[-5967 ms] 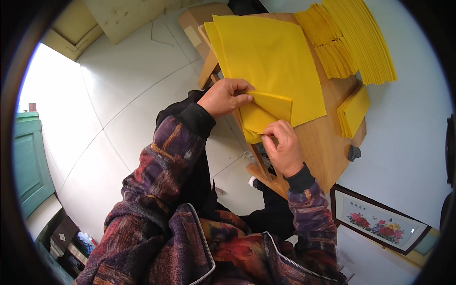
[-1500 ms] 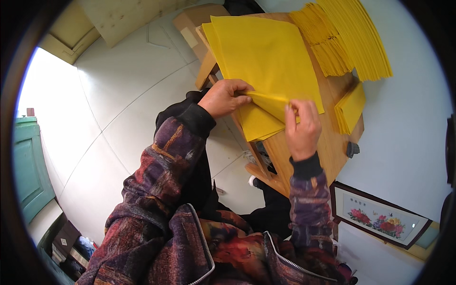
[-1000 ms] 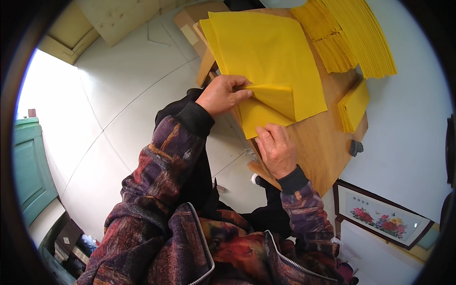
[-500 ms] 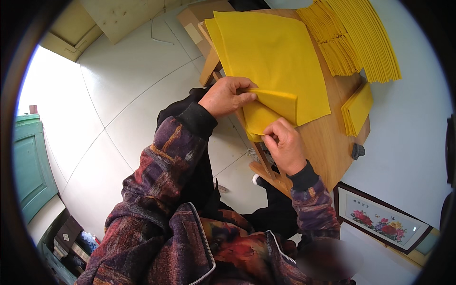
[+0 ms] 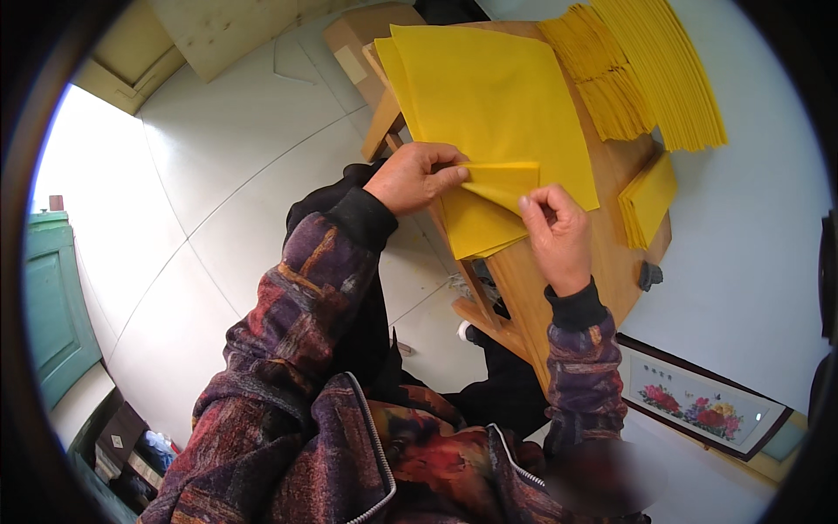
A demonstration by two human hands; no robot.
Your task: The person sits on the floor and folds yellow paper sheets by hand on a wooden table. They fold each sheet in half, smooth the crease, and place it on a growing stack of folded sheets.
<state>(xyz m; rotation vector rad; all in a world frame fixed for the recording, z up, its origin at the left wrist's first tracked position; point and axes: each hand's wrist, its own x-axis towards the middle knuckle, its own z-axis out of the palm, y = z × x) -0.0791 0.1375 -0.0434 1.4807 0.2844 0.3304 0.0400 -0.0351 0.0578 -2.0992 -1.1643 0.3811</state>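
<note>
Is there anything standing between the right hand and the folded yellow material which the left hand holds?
Nothing visible does: the right hand is at the edge of the folded yellow material. The dark grey object lies farther right, out of the way.

This looks homelike — framed flower picture [image 5: 694,402], wooden table [image 5: 608,262].

Left hand [image 5: 416,180] forms a pinch; right hand [image 5: 560,244], nearer the body, curls, pinching too.

The left hand [image 5: 416,178] pinches folded yellow fabric [image 5: 506,178] (right hand [image 5: 526,196] at its edge) over 1 wooden table [image 5: 614,262].
</note>
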